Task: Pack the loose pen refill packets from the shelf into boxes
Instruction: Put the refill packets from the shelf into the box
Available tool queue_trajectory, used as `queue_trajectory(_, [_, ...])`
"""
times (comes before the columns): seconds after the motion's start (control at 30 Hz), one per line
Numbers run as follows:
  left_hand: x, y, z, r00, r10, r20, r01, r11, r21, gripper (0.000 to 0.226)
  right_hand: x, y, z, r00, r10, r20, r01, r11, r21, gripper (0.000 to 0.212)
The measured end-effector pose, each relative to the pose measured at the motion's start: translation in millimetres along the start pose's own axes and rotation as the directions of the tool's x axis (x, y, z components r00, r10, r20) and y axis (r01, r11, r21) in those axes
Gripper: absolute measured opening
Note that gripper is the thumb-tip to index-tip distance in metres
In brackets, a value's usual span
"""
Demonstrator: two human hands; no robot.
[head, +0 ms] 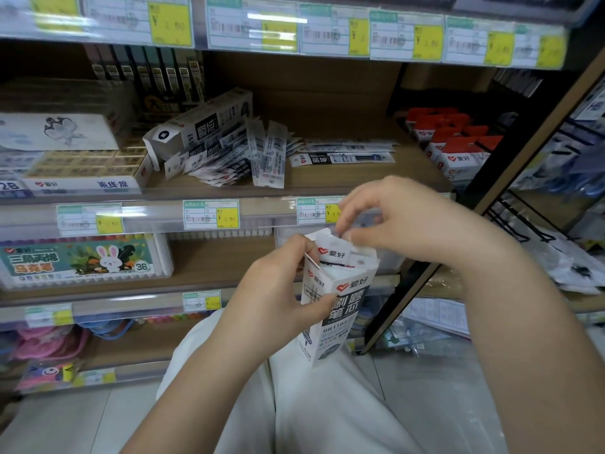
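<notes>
From the head view, a tall white box (334, 309) with black printed panels is held upright over the lap, below the front edge of a wooden shelf (343, 178). The box is clasped around its upper left side by the left hand (278, 290), the thumb laid across the front panel and the fingers curled behind the left edge, so that grip is pressed closed on the box. The top flaps are folded open, and white packet ends (347, 260) are seen standing inside the mouth. The right hand (399, 224) is held just above the opening, its fingertips pinched on the top of a packet or a flap at the rim; which of the two cannot be told. On the shelf behind, a loose pile of refill packets (235, 158) is spread out in a fan, with two more packets (343, 157) laid flat just to its right. A second box of the same kind (199, 126) is lying on its side, resting against the back of the pile, with its end flap open. Red and white cartons (458, 149) are stacked at the right end of the shelf.
</notes>
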State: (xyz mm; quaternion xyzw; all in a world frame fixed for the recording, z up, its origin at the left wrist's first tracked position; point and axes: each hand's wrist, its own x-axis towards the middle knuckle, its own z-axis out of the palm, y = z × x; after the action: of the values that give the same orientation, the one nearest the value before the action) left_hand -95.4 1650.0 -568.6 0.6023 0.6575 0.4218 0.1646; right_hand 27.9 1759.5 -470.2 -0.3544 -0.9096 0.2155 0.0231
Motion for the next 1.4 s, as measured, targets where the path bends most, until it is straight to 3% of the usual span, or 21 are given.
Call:
queue_trajectory(0.1, [0.8, 0.2, 1.0, 1.0, 0.004, 0.005, -0.004, 1.0, 0.006, 0.048, -5.4, -5.0, -3.8, 0.993, -0.011, -0.118, 0.027, 0.991, 0.131, 0.012])
queue_trajectory(0.2, [1.0, 0.8, 3.1, 1.0, 0.008, 0.007, -0.008, 1.0, 0.001, 0.048, -3.1, -9.0, 0.1, 0.998, -0.004, -0.061, 0.004, 1.0, -0.006, 0.012])
queue_trajectory(0.4, [0.2, -2.0, 1.9, 1.0, 0.004, -0.007, -0.004, 1.0, 0.0, 0.047, 1.3, -12.3, 10.1, 1.0, 0.007, 0.027, 0.0, 0.969, -0.246, 0.034])
queue_trajectory(0.63, [0.3, -1.8, 2.5, 1.0, 0.006, -0.011, -0.006, 1.0, 0.009, 0.047, 5.1, -12.1, 12.3, 0.999, -0.003, 0.054, 0.017, 0.962, -0.271, 0.034])
queue_trajectory(0.73, [0.1, -3.0, 1.2, 1.0, 0.004, -0.02, -0.004, 1.0, 0.001, 0.047, 3.6, -7.8, 13.2, 0.999, -0.046, -0.009, 0.043, 0.976, -0.215, 0.033])
queue_trajectory(0.87, [-1.1, -2.8, 1.3, 1.0, 0.001, -0.015, -0.001, 1.0, 0.001, 0.048, -9.0, -5.8, 2.1, 0.978, -0.111, -0.175, 0.09, 0.988, -0.123, 0.011])
queue_trajectory(0.97, [-1.1, -3.2, 1.2, 1.0, -0.004, -0.015, 0.004, 1.0, 0.001, 0.047, -14.8, -8.7, -7.5, 0.955, -0.101, -0.278, 0.109, 0.994, 0.014, 0.008])
queue_trajectory(1.07, [-1.0, -2.9, 0.9, 1.0, -0.003, -0.011, 0.003, 1.0, -0.004, 0.046, -11.9, -9.6, -2.7, 0.975, -0.077, -0.206, 0.099, 0.99, 0.097, 0.011])
queue_trajectory(1.2, [-0.8, -3.9, 1.5, 1.0, -0.001, -0.018, 0.001, 1.0, -0.008, 0.046, -6.7, -4.5, 7.5, 0.989, -0.054, -0.135, 0.061, 0.997, 0.054, 0.009])
queue_trajectory(1.3, [0.5, -5.9, 0.5, 1.0, -0.001, -0.018, 0.001, 1.0, -0.014, 0.047, -7.4, -3.2, 1.4, 0.967, -0.063, -0.247, 0.098, 0.986, 0.134, 0.003])
queue_trajectory(1.4, [3.5, -7.6, -1.5, 1.0, -0.01, -0.015, 0.01, 1.0, -0.005, 0.046, -5.0, -1.8, -5.6, 0.9, -0.023, -0.435, 0.208, 0.899, 0.384, 0.014])
